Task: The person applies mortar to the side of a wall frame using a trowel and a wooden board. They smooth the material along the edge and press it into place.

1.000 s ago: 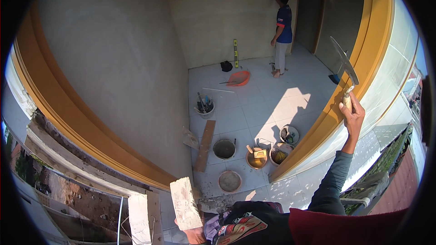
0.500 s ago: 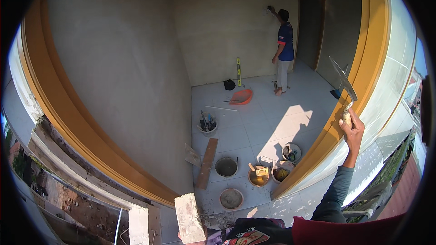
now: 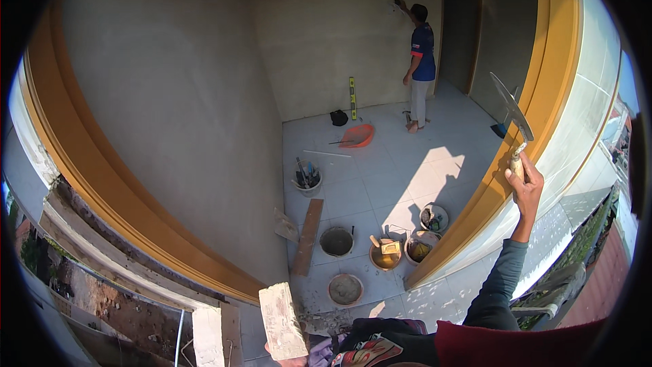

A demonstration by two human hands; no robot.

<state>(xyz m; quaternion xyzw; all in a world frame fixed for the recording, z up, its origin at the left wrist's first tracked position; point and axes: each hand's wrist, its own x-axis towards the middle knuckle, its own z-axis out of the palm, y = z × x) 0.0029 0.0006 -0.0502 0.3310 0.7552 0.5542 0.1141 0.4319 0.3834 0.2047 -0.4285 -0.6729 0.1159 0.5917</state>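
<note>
At the right, raised beside the yellow door frame, my right hand (image 3: 527, 189) is closed around the handle of a trowel (image 3: 513, 107). The trowel's metal blade points upward, apart from the frame. Low in the view, a pale, mortar-smeared board (image 3: 282, 321) stands tilted near my body. Only a sliver of my left hand (image 3: 292, 362) shows below it, gripping it from underneath; most of the fingers are hidden. Past the board, a round tub of grey mortar (image 3: 346, 289) sits on the tiled floor.
A yellow door frame (image 3: 462, 238) curves up both sides. Inside stand a dark bucket (image 3: 337, 241), a bucket with a wooden float (image 3: 390, 249), a tool bucket (image 3: 308, 181), a plank (image 3: 309, 236), an orange basin (image 3: 358, 136) and a spirit level (image 3: 352, 98). Another person (image 3: 422, 61) works at the far wall.
The view has shifted slightly, so the room appears a little higher and further left. Both hands keep their holds on the trowel and board. The other person's raised arm stays at the wall.
</note>
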